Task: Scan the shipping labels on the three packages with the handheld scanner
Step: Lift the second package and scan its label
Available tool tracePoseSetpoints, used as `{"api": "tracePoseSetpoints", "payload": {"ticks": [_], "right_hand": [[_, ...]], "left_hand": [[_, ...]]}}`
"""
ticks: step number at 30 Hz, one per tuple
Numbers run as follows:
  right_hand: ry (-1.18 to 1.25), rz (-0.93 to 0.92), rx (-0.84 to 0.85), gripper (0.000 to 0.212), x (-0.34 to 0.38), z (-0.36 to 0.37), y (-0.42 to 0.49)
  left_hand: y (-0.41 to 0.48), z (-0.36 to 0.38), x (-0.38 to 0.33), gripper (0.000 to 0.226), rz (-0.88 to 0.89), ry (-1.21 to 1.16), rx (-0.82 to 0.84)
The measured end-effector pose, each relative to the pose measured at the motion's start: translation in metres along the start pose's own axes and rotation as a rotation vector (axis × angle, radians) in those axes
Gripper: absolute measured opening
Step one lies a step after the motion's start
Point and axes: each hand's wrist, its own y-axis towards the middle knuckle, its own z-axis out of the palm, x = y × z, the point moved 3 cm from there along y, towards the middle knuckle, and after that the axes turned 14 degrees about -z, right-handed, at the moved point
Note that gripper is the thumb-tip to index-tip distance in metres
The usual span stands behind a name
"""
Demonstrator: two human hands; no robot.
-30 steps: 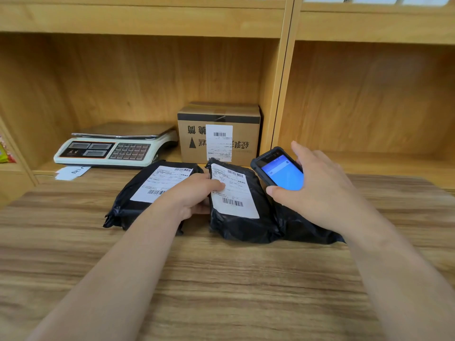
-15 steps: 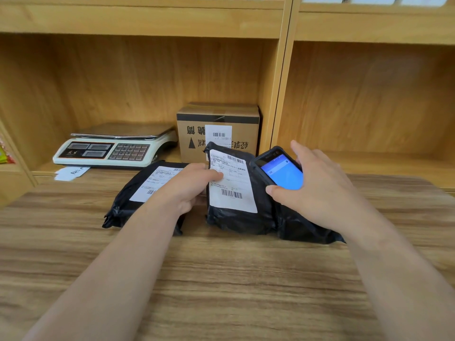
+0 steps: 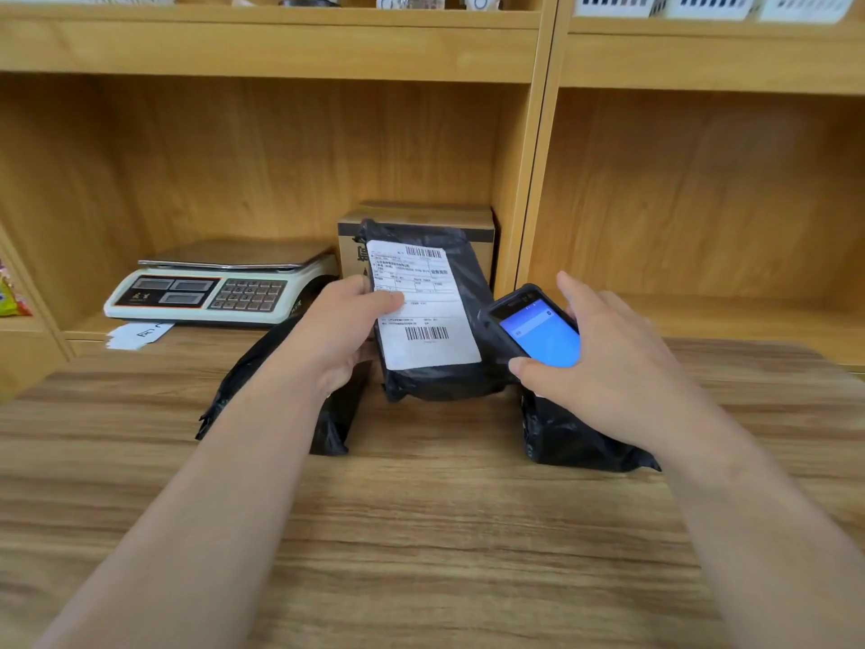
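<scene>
My left hand (image 3: 341, 327) grips the left edge of the middle black package (image 3: 449, 381) and holds it tilted up off the table, its white shipping label (image 3: 421, 306) with two barcodes facing me. My right hand (image 3: 604, 358) holds the black handheld scanner (image 3: 529, 330), blue screen lit, just right of that label. A second black package (image 3: 276, 395) lies on the table under my left forearm, its label hidden. A third black package (image 3: 575, 437) lies under my right hand, its label also hidden.
The wooden table (image 3: 421, 531) stretches in front of me. On the shelf behind stand a white weighing scale (image 3: 220, 288), a paper slip (image 3: 138, 334) and a cardboard box (image 3: 421, 217), partly hidden by the raised package. The right shelf bay (image 3: 702, 203) is open.
My left hand has lifted the middle package off the table and tipped its label up toward me. The scanner has stayed beside it on the right.
</scene>
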Motion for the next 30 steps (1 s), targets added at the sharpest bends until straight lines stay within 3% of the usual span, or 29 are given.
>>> {"api": "tracePoseSetpoints", "payload": {"ticks": [12,17,30], "right_hand": [[-0.061,-0.070,0.097,0.106,0.010,-0.001,-0.001],[-0.077,-0.090,0.192,0.106,0.014,0.002,-0.006],[-0.088,-0.109,0.264,0.093,0.021,0.001,-0.009]], "left_hand": [[-0.004,-0.009,-0.013,0.016,0.238,-0.233,-0.173],[-0.002,-0.016,-0.014,0.005,0.328,-0.226,-0.258],[0.001,-0.022,-0.014,0.008,0.355,-0.216,-0.337]]}}
